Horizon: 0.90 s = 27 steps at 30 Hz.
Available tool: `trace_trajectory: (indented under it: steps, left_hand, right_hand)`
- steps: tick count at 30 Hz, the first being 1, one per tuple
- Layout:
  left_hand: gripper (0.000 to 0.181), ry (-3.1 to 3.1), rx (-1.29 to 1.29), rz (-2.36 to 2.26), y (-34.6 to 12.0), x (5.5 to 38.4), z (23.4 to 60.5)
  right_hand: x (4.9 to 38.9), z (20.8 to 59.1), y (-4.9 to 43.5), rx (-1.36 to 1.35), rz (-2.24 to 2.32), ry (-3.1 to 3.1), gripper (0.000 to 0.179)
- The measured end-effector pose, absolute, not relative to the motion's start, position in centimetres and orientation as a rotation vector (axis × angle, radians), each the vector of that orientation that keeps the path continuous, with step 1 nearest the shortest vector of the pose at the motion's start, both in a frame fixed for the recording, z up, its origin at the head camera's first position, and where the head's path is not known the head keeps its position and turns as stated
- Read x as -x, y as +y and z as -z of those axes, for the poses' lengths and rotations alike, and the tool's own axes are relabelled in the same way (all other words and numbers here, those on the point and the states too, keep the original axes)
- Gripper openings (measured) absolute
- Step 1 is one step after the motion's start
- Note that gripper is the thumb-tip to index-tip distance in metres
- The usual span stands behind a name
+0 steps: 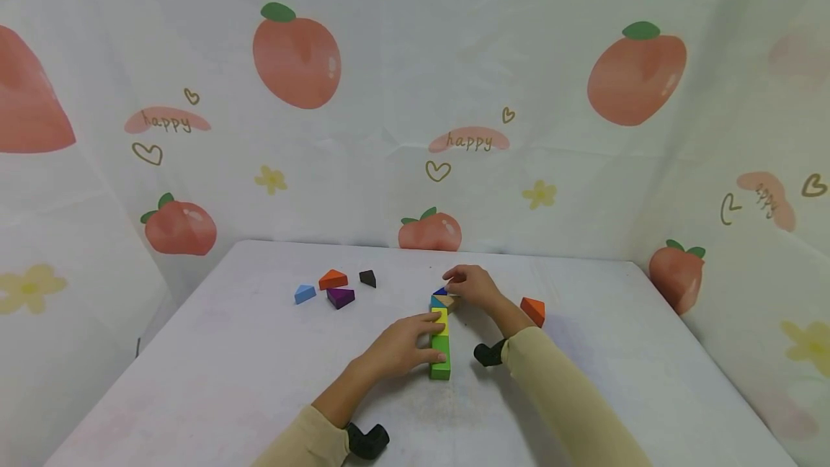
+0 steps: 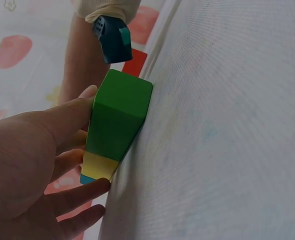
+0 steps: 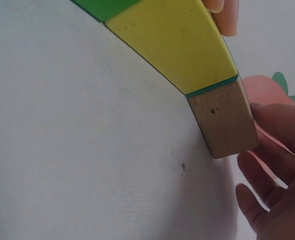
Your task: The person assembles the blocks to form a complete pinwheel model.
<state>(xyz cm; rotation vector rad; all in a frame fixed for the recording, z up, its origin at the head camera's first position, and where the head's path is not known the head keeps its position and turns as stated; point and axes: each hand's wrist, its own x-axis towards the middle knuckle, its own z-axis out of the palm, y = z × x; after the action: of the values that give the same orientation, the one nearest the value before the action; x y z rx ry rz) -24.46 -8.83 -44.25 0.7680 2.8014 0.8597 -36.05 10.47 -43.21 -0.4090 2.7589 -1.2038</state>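
Observation:
A straight row of blocks runs away from me, with a green block [image 1: 440, 372] at the near end and a yellow block [image 1: 444, 314] behind it. Beyond come a teal block [image 1: 436, 303], a wooden block [image 3: 222, 120] and a blue triangular block [image 1: 439, 292]. My left hand [image 1: 405, 343] lies along the row's left side, thumb on the green block, fingertips on the yellow one. At the far end, my right hand [image 1: 478, 287] holds the blue triangular block between thumb and index finger; the wooden block hides those tips in the right wrist view. Its other fingers hang loosely curled.
An orange block [image 1: 533, 311] stands right of my right forearm. Back left lie a light blue triangular block [image 1: 305, 295], an orange triangular block [image 1: 333, 279], a purple block [image 1: 340, 298] and a black block [image 1: 367, 278]. A printed cloth [image 1: 363, 150] hangs behind the white table [image 1: 259, 380].

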Motion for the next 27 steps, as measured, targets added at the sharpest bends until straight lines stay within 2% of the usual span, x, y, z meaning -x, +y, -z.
trace_trajectory:
  steps: [18, 27]
  left_hand:
    - [0.059, 2.801, -0.763, -0.855, -8.8, 24.4, 44.1]
    - [0.059, 2.805, -0.742, -0.843, -8.8, 24.3, 44.1]
  right_hand:
    - [35.9, 42.9, 10.9, 0.407, 1.307, 2.763, 0.021]
    - [34.9, 42.4, 12.7, 0.414, 1.340, 2.857, 0.023]
